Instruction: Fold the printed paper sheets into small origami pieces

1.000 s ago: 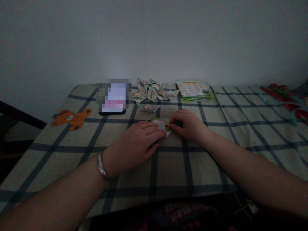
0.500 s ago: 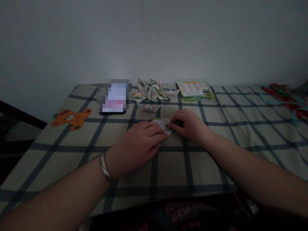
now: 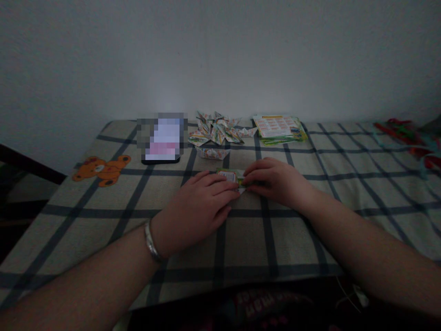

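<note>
A small folded piece of printed paper (image 3: 228, 175) lies on the checked cloth between my hands. My left hand (image 3: 198, 207) rests flat over its left and near side, fingers stretched out across it. At the paper's right end, the fingers of my right hand (image 3: 272, 179) are pinched together on its edge. Just beyond the paper sits a folded paper boat (image 3: 212, 153). Several more folded paper shapes (image 3: 218, 130) are heaped behind that boat. Part of the folded paper is hidden under my left fingers.
A phone (image 3: 162, 140) with a lit, blurred screen lies at the back left, near an orange bear cutout (image 3: 102, 170). Printed sheets (image 3: 279, 129) are stacked at the back right. Red and light-blue ribbons (image 3: 409, 140) lie far right. A wall (image 3: 220, 55) rises behind the table.
My right hand has turned slightly and its fingers have straightened and drawn closer together at the paper's right end. My left hand has shifted slightly right.
</note>
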Demonstrator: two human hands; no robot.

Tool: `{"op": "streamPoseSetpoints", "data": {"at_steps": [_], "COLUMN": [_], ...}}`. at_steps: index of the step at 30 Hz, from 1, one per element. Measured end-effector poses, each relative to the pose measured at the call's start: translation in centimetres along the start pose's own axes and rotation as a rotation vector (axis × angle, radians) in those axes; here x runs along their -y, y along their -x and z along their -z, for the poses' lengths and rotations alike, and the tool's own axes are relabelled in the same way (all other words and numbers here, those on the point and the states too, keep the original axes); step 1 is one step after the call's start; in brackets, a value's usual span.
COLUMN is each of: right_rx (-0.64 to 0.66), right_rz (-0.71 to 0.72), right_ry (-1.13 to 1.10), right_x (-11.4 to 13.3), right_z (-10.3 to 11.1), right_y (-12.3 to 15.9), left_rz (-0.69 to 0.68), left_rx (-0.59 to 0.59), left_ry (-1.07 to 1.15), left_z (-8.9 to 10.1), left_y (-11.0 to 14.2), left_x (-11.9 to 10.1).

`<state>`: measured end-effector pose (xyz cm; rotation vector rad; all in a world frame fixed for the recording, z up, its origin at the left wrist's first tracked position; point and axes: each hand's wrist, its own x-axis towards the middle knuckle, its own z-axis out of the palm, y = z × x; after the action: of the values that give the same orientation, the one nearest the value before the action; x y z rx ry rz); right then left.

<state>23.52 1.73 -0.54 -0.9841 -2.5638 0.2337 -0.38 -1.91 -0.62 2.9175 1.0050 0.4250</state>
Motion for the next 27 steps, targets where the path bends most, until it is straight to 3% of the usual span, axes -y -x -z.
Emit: {"op": "streamPoseSetpoints", "data": {"at_steps": [10,24,27], "right_rx": [-0.048,-0.033,-0.077], "right_rz": [0.04,0.025,0.063], "right_ry": [0.154,0.167,0.197], "right_x": [0.23,0.36,0.36], "right_z": [-0.33,-0.46,-0.39], "right_y": [-0.07,-0.19,-0.04], "left_rz": [0.012,0.004,0.017], "left_rx": [0.007,0.009,0.024], "left_ry": [-0.013,-0.016,-0.024], "left_z": [-0.1,-0.05,0.04], "left_y": [-0.02,0.14,0.07], "left_x": [0.25,-0.11,-0.27]}}
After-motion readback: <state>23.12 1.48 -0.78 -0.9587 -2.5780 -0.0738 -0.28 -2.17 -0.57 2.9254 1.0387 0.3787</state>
